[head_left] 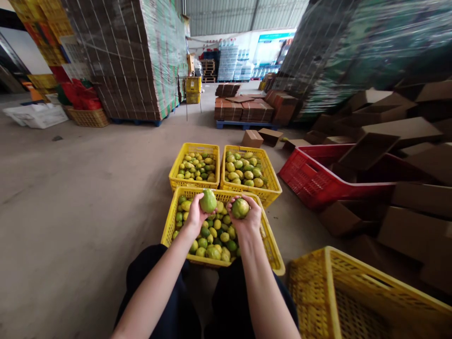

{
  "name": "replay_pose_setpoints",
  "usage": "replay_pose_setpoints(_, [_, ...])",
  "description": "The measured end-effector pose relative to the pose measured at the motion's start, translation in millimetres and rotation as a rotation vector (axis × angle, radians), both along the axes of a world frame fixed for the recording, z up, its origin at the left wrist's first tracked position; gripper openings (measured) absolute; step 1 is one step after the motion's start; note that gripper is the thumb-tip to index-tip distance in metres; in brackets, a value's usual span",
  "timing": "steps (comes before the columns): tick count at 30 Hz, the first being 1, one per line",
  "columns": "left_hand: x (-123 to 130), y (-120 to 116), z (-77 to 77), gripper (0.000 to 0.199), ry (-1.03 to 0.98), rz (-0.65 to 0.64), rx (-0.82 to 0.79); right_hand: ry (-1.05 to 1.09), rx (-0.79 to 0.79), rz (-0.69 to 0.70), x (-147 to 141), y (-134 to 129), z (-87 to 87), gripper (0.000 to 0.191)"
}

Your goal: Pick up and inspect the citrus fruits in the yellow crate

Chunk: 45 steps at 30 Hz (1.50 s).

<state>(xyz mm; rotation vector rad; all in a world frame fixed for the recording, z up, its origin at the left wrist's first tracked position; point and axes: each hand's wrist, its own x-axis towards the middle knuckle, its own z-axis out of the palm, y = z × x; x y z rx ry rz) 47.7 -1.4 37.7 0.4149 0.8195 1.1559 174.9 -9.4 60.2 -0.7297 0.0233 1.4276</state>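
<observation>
My left hand [197, 213] is wrapped round a light green fruit [208, 201]. A darker green fruit with a brownish patch [240, 208] is held in my right hand [251, 214]. Both hands are raised over the near yellow crate [274, 256], which holds many green and yellow fruits [213, 253]. Just beyond it stand two more yellow crates of similar fruit, one at the left [173, 178] and one at the right [273, 181].
Another yellow crate [330, 282] stands at the lower right. Beyond it are a red crate [307, 176] and piled cardboard boxes [416, 226]. Flattened cartons [243, 110] lie on a blue pallet ahead. Wrapped stacks [120, 61] rise on both sides.
</observation>
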Motion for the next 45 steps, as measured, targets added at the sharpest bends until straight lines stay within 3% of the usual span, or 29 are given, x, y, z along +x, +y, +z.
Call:
replay_pose_setpoints(13, [0, -1, 1.4, 0.028, 0.020, -0.007, 0.001, -0.125, -0.018, 0.082, 1, 7, -11.3, 0.007])
replay_pose_setpoints(21, [1, 1, 7.5, 0.026, -0.022, 0.008, -0.027, 0.017, -0.049, 0.240, -6, 9, -14.8, 0.005])
replay_pose_setpoints(26, [-6, 2, 12.2, 0.026, -0.118, 0.062, -0.101, 0.110, -0.091, 0.194, -8, 5, -15.0, 0.011])
replay_pose_setpoints(32, [-13, 3, 11.9, 0.040, -0.312, -0.043, -0.280, 0.057, -0.086, 0.078, -5, 7, -18.9, 0.009])
replay_pose_setpoints(45, [-3, 2, 8.4, 0.035, -0.298, -0.085, -0.311, -0.047, -0.147, 0.110, -14, 10, -15.6, 0.012])
